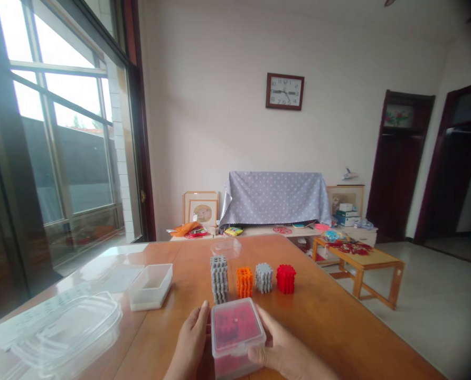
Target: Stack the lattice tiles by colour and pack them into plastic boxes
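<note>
A clear lidded plastic box [237,327] with red pieces inside is near the table's front edge. My right hand [277,343] grips its right side, thumb on the front corner. At the box's left side is my left hand [191,335], fingers closed against it and partly hidden. Behind the box, a tall dark grey stack [219,279] of interlocking pieces stands upright. To its right, in a row, are a shorter orange stack [244,282], a light grey stack [264,278] and a red stack [286,278].
An open, clear rectangular container [151,287] sits left on the wooden table [152,338]. Clear lids or trays [71,327] lie nearer at far left. A round clear lid [226,247] is at the back. Beyond the table's right edge stands a low wooden table [360,264].
</note>
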A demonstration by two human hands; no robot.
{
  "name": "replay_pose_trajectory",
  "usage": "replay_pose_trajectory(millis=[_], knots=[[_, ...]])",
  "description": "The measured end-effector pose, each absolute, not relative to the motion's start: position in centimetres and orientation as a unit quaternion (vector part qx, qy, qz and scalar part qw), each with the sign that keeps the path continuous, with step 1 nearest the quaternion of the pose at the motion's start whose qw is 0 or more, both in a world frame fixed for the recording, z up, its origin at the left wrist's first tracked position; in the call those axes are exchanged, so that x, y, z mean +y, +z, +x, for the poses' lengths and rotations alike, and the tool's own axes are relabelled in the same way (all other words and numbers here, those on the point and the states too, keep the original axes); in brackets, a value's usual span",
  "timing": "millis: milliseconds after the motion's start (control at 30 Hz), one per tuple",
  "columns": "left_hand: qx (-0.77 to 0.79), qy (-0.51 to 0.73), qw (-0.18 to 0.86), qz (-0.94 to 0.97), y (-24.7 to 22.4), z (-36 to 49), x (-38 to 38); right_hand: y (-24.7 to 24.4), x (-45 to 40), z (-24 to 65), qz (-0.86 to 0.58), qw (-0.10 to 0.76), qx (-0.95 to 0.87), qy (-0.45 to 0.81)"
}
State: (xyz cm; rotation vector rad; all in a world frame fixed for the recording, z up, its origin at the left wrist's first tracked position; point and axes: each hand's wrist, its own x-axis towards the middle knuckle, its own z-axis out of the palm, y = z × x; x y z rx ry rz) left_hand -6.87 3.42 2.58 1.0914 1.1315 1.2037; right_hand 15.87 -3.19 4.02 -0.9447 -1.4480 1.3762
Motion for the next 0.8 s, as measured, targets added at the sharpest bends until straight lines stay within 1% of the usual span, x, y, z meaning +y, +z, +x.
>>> replay_pose_trajectory(millis=[67, 167, 400, 533, 667, 800], knots=[[0.478, 0.496, 0.526, 0.499, 2.7, -7.0, 3.2, 4.2, -3.2, 15.8, -0.362, 0.43, -0.605, 0.563], [0.474, 0.488, 0.508, 0.529, 3.0, -7.1, 3.0, 4.2, -2.9, 15.7, -0.371, 0.431, -0.618, 0.543], [0.418, 0.469, 0.59, 0.507, 3.7, -6.2, 2.3, 2.9, -2.5, 15.6, -0.36, 0.468, -0.606, 0.533], [0.373, 0.469, 0.638, 0.484, 3.3, -5.1, 2.1, 1.7, -2.7, 16.8, -0.421, 0.481, -0.584, 0.501], [0.356, 0.478, 0.646, 0.476, 2.5, -3.6, 2.0, 1.5, -3.7, 19.0, -0.536, 0.447, -0.588, 0.409], [0.364, 0.472, 0.649, 0.473, 1.5, -2.7, 2.1, 3.7, -5.4, 20.1, -0.594, 0.367, -0.651, 0.298]])
